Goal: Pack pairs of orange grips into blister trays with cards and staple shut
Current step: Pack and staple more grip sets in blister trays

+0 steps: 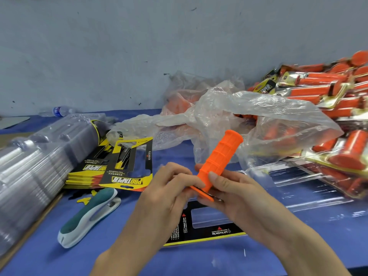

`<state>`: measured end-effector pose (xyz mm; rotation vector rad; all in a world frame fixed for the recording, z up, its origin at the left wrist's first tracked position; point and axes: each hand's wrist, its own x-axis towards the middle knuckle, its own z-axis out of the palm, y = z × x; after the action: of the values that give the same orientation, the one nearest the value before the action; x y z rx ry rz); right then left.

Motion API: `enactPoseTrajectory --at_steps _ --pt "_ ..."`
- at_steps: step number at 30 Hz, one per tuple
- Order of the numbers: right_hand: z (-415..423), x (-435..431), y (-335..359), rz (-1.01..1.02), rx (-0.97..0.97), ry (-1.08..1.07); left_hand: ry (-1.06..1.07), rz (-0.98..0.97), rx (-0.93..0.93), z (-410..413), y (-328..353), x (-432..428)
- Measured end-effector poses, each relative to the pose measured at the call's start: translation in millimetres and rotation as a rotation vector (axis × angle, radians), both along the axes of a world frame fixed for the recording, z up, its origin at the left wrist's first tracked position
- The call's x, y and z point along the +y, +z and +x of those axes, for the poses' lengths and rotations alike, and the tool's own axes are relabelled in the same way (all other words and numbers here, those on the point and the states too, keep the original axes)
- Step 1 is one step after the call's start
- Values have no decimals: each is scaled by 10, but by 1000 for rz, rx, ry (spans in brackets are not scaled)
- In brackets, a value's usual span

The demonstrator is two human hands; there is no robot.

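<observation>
Both hands hold one orange ribbed rubber grip just above the middle of the blue table cover, its closed end tilted up toward 1 o'clock. The right hand is wrapped round the lower barrel with the thumb laid on top. The left hand has its fingers curled at the flanged end, seemingly pinching the rim. This looks like the loading step, with a grip being checked or turned before it goes into a pack.

Directly under the hands, at 6 o'clock, lies a black-and-yellow printed card; something clear lies over its window, though I cannot tell if it is a tray. The next move probably calls for lowering the grip flat into a cavity and then fetching its partner.

Loose grips sit in the crumpled clear plastic bag at 1 o'clock. An open clear blister tray lies at 3 o'clock, in front of the heap of finished orange packs. The teal-and-white stapler waits at 8 o'clock, near the stack of printed cards and the nested clear trays at 9 o'clock. The bag's loose film spreads close to the work spot and could snag.
</observation>
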<state>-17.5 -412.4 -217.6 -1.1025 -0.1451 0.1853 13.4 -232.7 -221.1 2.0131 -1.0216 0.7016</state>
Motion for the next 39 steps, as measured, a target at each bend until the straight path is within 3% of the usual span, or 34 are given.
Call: enactPoseTrajectory --at_steps 8,12,17,21,26,39 --pt "-11 70 -68 -95 -100 7 103 -10 20 29 -24 15" --pt "19 25 -60 -246 -131 -91 86 -68 46 6 22 -7" --pt "56 117 -29 -360 -228 -454 81 -419 492 -43 39 -119" --pt "45 235 -18 -401 -291 -636 -38 -428 722 -70 61 -212" --pt "51 270 -74 -590 -277 -589 13 -487 840 -6 46 -258" --pt "37 155 -67 -467 -290 -505 16 -506 872 34 -2 -233"
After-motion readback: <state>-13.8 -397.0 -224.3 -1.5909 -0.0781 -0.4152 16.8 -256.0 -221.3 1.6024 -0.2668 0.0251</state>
